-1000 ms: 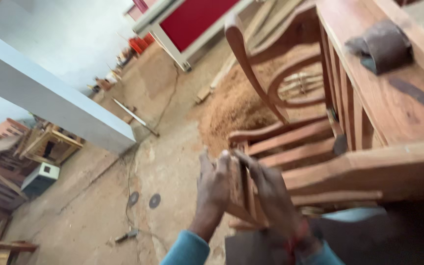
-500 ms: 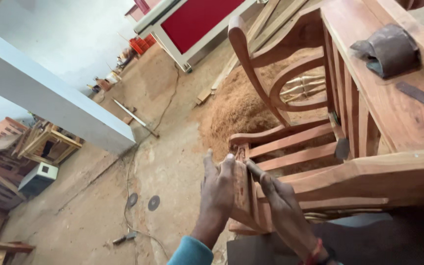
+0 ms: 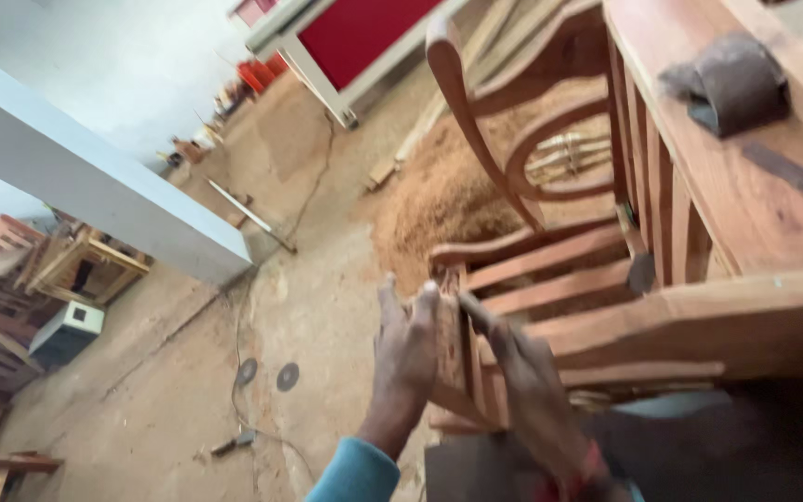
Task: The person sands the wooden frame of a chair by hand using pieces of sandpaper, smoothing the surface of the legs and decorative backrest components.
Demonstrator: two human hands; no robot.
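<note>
Both hands sit on the carved wooden post [image 3: 453, 358] at the near end of the chair frame [image 3: 606, 307]. Left hand [image 3: 403, 349] is flat against the post's outer face, fingers together and pointing up, palm pressed on it, not wrapped round it. Right hand [image 3: 522, 372] lies on the inner side with fingers stretched along the post; the view is too blurred to tell whether it pinches anything between them.

Progress, as I read it — the frame is assembled: post, seat rails, slats and the curved back loop [image 3: 550, 139] are all joined. The wood looks bare reddish-brown with no shine that I can see, so it's likely unfinished. Hand work on the post looks like rubbing or smoothing, in mid-job; how much of the surface is done can't be read from here.

Further out on the flat top board [image 3: 745, 177] lies a folded dark abrasive sheet [image 3: 727, 84], untouched. A pile of sawdust [image 3: 448, 186] covers the floor behind the frame. Two small round discs [image 3: 267, 374] lie on the concrete to the left — well apart from the hands. Far back stands a red panel in a pale frame [image 3: 355, 33].
</note>
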